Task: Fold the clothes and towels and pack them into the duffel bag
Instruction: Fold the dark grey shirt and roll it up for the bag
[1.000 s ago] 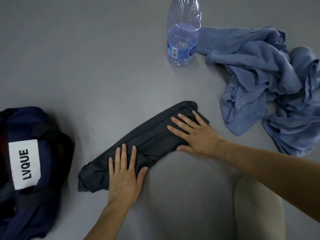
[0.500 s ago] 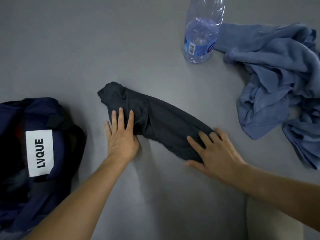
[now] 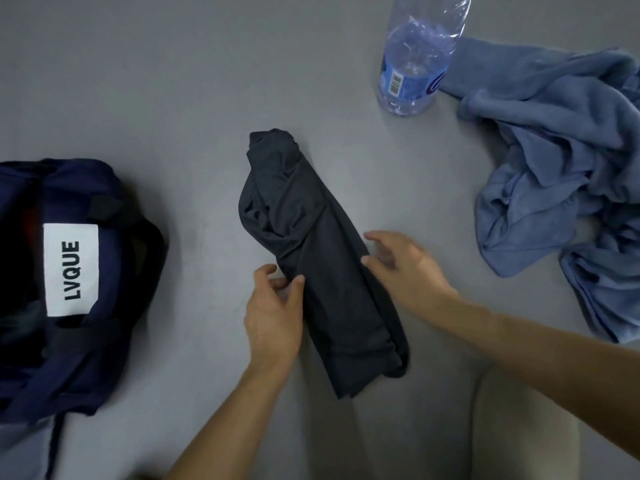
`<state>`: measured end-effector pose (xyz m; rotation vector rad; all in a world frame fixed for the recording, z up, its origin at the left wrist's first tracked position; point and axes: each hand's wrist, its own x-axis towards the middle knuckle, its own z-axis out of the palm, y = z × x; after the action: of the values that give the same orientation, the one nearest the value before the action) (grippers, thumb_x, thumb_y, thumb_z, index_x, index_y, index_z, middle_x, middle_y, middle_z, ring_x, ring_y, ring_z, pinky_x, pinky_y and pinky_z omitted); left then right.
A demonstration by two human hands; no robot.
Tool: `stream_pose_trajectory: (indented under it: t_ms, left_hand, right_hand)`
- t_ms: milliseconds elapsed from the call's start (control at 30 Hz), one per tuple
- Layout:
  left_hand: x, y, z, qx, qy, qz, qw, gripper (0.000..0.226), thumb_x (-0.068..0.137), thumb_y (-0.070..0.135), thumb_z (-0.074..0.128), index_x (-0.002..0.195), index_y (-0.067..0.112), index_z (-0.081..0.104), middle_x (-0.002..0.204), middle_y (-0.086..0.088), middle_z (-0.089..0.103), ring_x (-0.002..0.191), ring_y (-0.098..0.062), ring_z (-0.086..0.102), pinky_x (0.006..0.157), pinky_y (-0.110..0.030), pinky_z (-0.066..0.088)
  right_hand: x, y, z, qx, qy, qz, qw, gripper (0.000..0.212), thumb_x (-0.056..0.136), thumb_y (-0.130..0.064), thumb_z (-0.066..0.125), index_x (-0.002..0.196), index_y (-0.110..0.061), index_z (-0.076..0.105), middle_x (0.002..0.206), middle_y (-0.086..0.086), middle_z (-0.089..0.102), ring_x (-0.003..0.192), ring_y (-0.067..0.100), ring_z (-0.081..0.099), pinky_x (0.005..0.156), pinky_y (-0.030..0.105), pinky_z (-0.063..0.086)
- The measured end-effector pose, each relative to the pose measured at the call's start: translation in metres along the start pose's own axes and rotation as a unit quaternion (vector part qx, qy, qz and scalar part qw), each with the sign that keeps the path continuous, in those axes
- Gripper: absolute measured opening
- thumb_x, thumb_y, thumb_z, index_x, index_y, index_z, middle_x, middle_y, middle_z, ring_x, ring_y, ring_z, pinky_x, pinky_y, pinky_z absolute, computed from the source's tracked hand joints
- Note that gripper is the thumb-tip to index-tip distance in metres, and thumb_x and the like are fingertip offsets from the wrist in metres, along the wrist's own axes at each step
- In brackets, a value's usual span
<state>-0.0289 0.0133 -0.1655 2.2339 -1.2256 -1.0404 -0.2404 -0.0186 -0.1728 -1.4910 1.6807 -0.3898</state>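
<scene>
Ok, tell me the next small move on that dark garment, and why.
Probably fold the near end of the dark garment up over its far end. It lies as a long narrow strip, the left hand and right hand sit at its two edges mid-length, and halved it should fit the duffel bag better.

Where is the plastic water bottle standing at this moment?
In the head view, the plastic water bottle stands at the top right on the grey surface, just left of the crumpled blue towel, beyond the dark folded garment.
</scene>
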Motion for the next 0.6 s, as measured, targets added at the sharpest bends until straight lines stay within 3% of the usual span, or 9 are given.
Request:
stream_pose_trajectory:
  t_ms: [67, 133, 200, 333, 400, 500, 600]
  left_hand:
    - [0.012, 0.003, 0.0, -0.094, -0.024, -0.097, 0.991, 0.03, 0.094, 0.039, 0.066, 0.116, 0.025, 0.052, 0.109, 0.003, 0.068, 0.09, -0.011, 0.065, 0.088, -0.033, 0.054]
    - [0.024, 0.008, 0.001, -0.169, -0.049, -0.159, 0.971, 0.03, 0.09, 0.035, 0.072, 0.111, 0.017, 0.059, 0.104, -0.001, 0.069, 0.095, -0.02, 0.068, 0.092, -0.04, 0.056]
    - [0.029, 0.019, 0.002, -0.19, -0.086, -0.171, 0.963, 0.024, 0.09, 0.03, 0.074, 0.102, 0.011, 0.065, 0.098, -0.002, 0.071, 0.089, -0.019, 0.068, 0.08, -0.031, 0.058]
    - [0.027, 0.035, 0.004, -0.228, -0.144, -0.166, 0.948, 0.016, 0.091, 0.025, 0.073, 0.104, 0.015, 0.069, 0.097, 0.002, 0.073, 0.083, -0.009, 0.07, 0.063, -0.016, 0.055]
    - [0.025, 0.038, 0.003, -0.244, -0.15, -0.166, 0.944, 0.011, 0.092, 0.023, 0.072, 0.102, 0.019, 0.069, 0.094, 0.004, 0.074, 0.079, -0.007, 0.071, 0.061, -0.015, 0.055]
    - [0.019, 0.038, -0.002, -0.287, -0.172, -0.166, 0.928, 0.016, 0.093, 0.023, 0.071, 0.108, 0.021, 0.07, 0.102, 0.004, 0.077, 0.089, -0.008, 0.073, 0.077, -0.022, 0.059]
    - [0.011, 0.04, -0.015, -0.328, -0.189, -0.146, 0.914, 0.025, 0.094, 0.022, 0.069, 0.119, 0.019, 0.068, 0.112, 0.003, 0.075, 0.101, -0.011, 0.072, 0.091, -0.031, 0.057]
  right_hand:
    - [0.022, -0.01, -0.003, 0.092, -0.012, 0.1, 0.991, 0.047, 0.095, -0.035, 0.065, 0.14, -0.026, 0.051, 0.127, -0.005, 0.058, 0.115, 0.015, 0.058, 0.099, 0.03, 0.047]
    - [0.036, -0.015, 0.0, 0.127, -0.034, 0.151, 0.98, 0.047, 0.093, -0.033, 0.068, 0.136, -0.023, 0.051, 0.116, -0.002, 0.062, 0.104, 0.017, 0.061, 0.091, 0.03, 0.05]
    - [0.044, -0.018, 0.008, 0.161, -0.048, 0.18, 0.969, 0.047, 0.09, -0.03, 0.073, 0.132, -0.018, 0.055, 0.104, 0.004, 0.068, 0.09, 0.019, 0.066, 0.085, 0.033, 0.055]
    - [0.047, -0.024, 0.021, 0.144, -0.071, 0.179, 0.971, 0.048, 0.087, -0.03, 0.077, 0.128, -0.017, 0.057, 0.116, 0.003, 0.064, 0.103, 0.019, 0.064, 0.093, 0.03, 0.052]
    - [0.047, -0.028, 0.021, 0.153, -0.073, 0.188, 0.967, 0.05, 0.085, -0.032, 0.079, 0.126, -0.013, 0.058, 0.113, 0.002, 0.064, 0.099, 0.018, 0.064, 0.088, 0.028, 0.053]
    - [0.045, -0.037, 0.01, 0.236, -0.149, 0.231, 0.932, 0.047, 0.082, -0.027, 0.082, 0.121, -0.005, 0.066, 0.101, 0.007, 0.074, 0.083, 0.019, 0.072, 0.07, 0.026, 0.058]
    - [0.038, -0.052, -0.005, 0.278, -0.206, 0.218, 0.913, 0.032, 0.082, -0.021, 0.081, 0.109, -0.006, 0.074, 0.095, 0.007, 0.078, 0.088, 0.021, 0.075, 0.086, 0.038, 0.06]
